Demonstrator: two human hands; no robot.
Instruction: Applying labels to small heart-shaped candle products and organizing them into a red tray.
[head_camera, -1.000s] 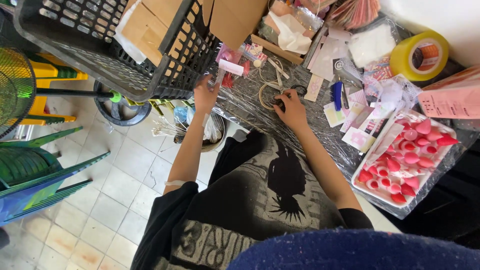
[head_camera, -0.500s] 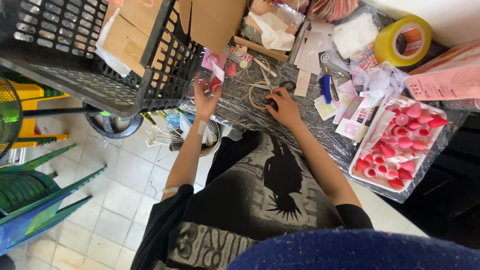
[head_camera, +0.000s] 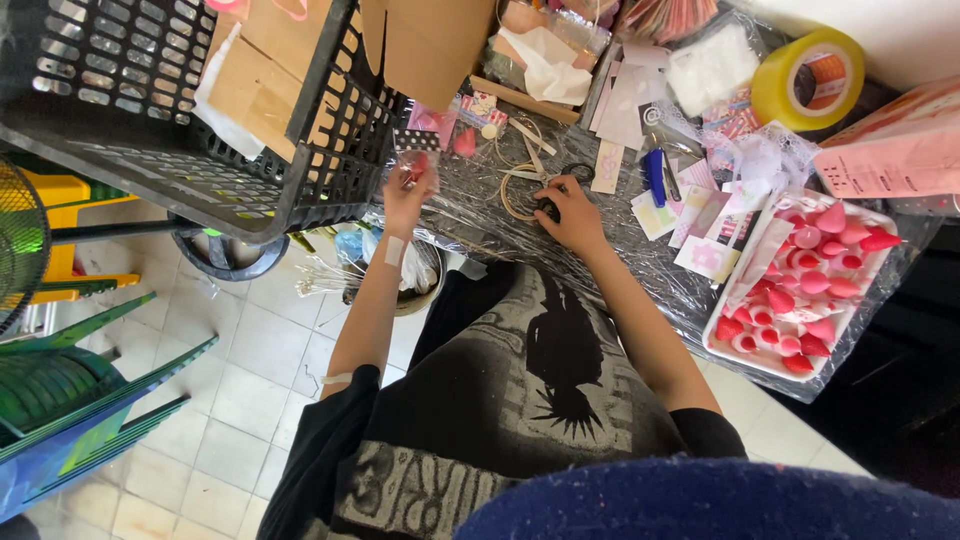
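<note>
Two hands are busy at the tabletop (head_camera: 480, 215), which is covered in shiny clear wrap. My left hand (head_camera: 408, 195) is closed around a small clear packet (head_camera: 418, 166) with something red and pink inside, and holds it up near the black basket (head_camera: 300, 190). My right hand (head_camera: 572, 212) is curled down on the tabletop over black scissors (head_camera: 572, 176) — the fingers touch them, but I cannot tell if it has a real grip yet.

I think the work is somewhere in the middle. One packet is filled and in my hand. Lots of bits are left to pack, so much is not done.

The white tray (head_camera: 745, 355) on the right holds many pink and red cone shapes (head_camera: 815, 285), some in a clear bag. The black basket holds brown card boxes (head_camera: 270, 75) and a white sheet. A brown box (head_camera: 540, 60) at the top of the tabletop holds white paper. A round bowl (head_camera: 425, 290) sits down on the floor by my knee — what is in it is too hard to see.

A yellow tape roll (head_camera: 808, 78), a blue thing (head_camera: 655, 176) and pink cards (head_camera: 700, 215) lie between the scissors and the tray.
</note>
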